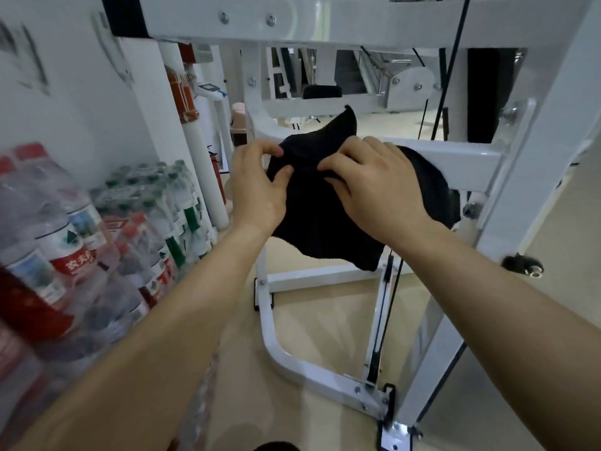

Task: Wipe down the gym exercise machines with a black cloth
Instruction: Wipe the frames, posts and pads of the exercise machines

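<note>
**Item:** cloth (325, 219), black. We hold it against the crossbar (461, 156) of the white machine (559, 92). Its upper part is bunched between our hands, and its lower edge hangs free above the floor (325, 320). One corner sticks up past the bar.

**Grip:** left hand (257, 183) pinches the top edge between thumb and fingertips. Right hand (377, 187) lies over the cloth with its fingers curled into a fold.

**Handling, as we judge it:** light, soft and limp. It folds wherever unsupported and should drag rather than slide on painted steel. It is best taken gathered into a pad under the palm, not by a corner.

**Containers:** shrink-wrapped bottles (74, 242) stacked at left, with red labels and green caps. The liquid inside is clear and they seem full, though the view there is blurred.
</note>
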`<control>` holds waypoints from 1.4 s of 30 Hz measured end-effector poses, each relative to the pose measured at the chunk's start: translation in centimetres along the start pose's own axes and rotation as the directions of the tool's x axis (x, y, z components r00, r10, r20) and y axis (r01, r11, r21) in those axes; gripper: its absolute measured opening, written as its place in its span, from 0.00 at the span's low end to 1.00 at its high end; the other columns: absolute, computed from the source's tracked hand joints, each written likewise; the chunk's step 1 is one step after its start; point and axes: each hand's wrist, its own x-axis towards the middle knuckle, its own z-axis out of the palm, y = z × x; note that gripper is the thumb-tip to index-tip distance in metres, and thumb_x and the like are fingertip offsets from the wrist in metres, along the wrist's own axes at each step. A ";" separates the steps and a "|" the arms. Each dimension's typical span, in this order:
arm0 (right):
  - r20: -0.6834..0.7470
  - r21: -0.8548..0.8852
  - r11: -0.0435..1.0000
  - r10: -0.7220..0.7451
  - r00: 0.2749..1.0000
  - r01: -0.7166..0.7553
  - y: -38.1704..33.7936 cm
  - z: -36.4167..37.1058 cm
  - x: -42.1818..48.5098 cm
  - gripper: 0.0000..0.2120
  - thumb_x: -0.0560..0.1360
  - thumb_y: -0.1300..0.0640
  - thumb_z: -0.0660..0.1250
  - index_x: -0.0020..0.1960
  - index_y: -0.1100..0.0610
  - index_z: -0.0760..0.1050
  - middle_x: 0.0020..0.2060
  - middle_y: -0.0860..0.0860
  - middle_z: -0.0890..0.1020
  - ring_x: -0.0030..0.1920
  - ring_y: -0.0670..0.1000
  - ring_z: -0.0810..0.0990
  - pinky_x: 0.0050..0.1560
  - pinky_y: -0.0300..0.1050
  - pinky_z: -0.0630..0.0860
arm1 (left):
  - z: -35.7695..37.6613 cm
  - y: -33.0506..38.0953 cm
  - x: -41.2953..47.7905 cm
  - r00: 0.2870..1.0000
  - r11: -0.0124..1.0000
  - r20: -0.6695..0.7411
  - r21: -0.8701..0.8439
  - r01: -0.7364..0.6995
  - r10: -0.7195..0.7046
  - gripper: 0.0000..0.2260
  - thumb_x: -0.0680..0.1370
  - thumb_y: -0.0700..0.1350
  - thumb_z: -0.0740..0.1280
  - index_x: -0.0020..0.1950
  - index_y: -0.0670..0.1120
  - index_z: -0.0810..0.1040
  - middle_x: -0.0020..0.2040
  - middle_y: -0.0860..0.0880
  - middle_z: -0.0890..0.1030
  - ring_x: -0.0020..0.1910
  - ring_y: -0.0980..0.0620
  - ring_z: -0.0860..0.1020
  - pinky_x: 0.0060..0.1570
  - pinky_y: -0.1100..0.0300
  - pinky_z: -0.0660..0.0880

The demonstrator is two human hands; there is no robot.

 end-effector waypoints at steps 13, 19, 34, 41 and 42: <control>0.989 0.151 0.627 -0.097 0.116 -0.764 -8.0 12.3 -17.2 0.37 0.73 0.42 0.73 0.76 0.41 0.58 0.55 0.47 0.80 0.47 0.46 0.79 0.48 0.40 0.72 | -2.2 -15.3 -18.0 0.673 0.906 0.619 0.178 0.384 -0.406 0.13 0.76 0.33 0.69 0.51 0.51 0.81 0.53 0.54 0.83 0.57 0.57 0.79 0.61 0.65 0.71; 0.963 0.265 0.519 -0.104 0.248 -0.813 -13.3 19.5 -22.2 0.32 0.76 0.63 0.63 0.76 0.45 0.63 0.67 0.54 0.66 0.62 0.50 0.70 0.70 0.47 0.65 | -0.4 -21.9 -23.8 0.622 0.843 0.613 0.144 0.518 -0.487 0.20 0.74 0.32 0.70 0.51 0.58 0.75 0.52 0.52 0.82 0.56 0.54 0.82 0.61 0.52 0.78; 0.999 -0.038 0.866 0.022 -0.038 -0.498 -10.3 32.4 -29.2 0.18 0.76 0.43 0.69 0.41 0.58 0.78 0.38 0.56 0.80 0.40 0.54 0.77 0.43 0.48 0.74 | 4.6 -37.9 -32.5 0.286 0.591 0.672 0.277 0.758 -0.683 0.08 0.80 0.47 0.68 0.53 0.46 0.84 0.48 0.47 0.86 0.49 0.48 0.84 0.52 0.52 0.79; 0.998 -0.044 0.943 0.029 -0.050 -0.331 -9.1 43.7 -33.7 0.20 0.78 0.41 0.64 0.57 0.56 0.71 0.49 0.56 0.77 0.45 0.57 0.74 0.45 0.49 0.71 | 10.3 -46.1 -32.8 0.294 0.476 0.516 0.263 0.839 -0.804 0.11 0.82 0.49 0.65 0.55 0.43 0.83 0.46 0.48 0.84 0.47 0.48 0.82 0.46 0.58 0.77; 0.999 -0.047 0.946 0.039 -0.031 -0.321 -9.1 45.3 -34.5 0.19 0.79 0.42 0.62 0.59 0.57 0.70 0.50 0.57 0.77 0.46 0.58 0.74 0.44 0.50 0.71 | 11.1 -47.2 -32.8 0.311 0.482 0.495 0.267 0.834 -0.811 0.12 0.83 0.49 0.64 0.57 0.44 0.83 0.48 0.48 0.83 0.48 0.48 0.82 0.48 0.58 0.77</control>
